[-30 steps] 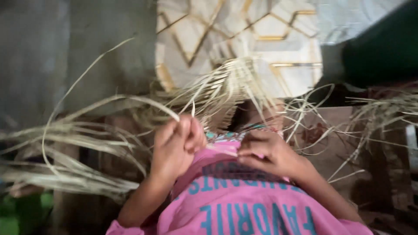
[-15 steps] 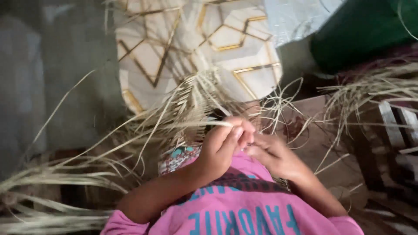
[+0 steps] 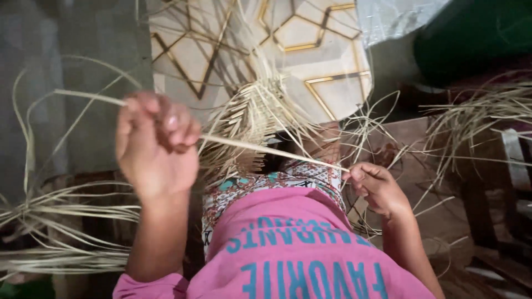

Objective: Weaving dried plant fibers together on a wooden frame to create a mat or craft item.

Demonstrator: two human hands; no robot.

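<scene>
Far left: loose pale dried straw strands (image 3: 66,221) lie in a messy bundle low on the dark floor, some looping up past my arm. My left hand (image 3: 157,145) is raised high, forearm running up from the pink sleeve, wrist bent, back of hand toward the camera. Fingers curled into a fist, clamped on one long flat pale straw strip (image 3: 266,148). The strip's free end sticks out left of my fist; the rest runs right and slightly down, pulled straight.

Centre: the half-woven pale straw piece (image 3: 252,119) sits beyond my lap, just behind the taut strip, with loose ends fanning out over a cream cushion with gold geometric lines (image 3: 310,50). Below it my pink printed shirt (image 3: 299,243) and a patterned teal-and-white cloth (image 3: 271,180) underneath.

Right: my right hand (image 3: 377,185) is lower, forearm coming up from bottom right, fingers curled, thumb and forefinger pinched on the strip's other end. Hands are well apart, one strip stretched between them. Further right, more loose dry straw (image 3: 482,111) hangs over a dark wooden frame (image 3: 476,210); a dark green cloth (image 3: 476,39) is top right.
</scene>
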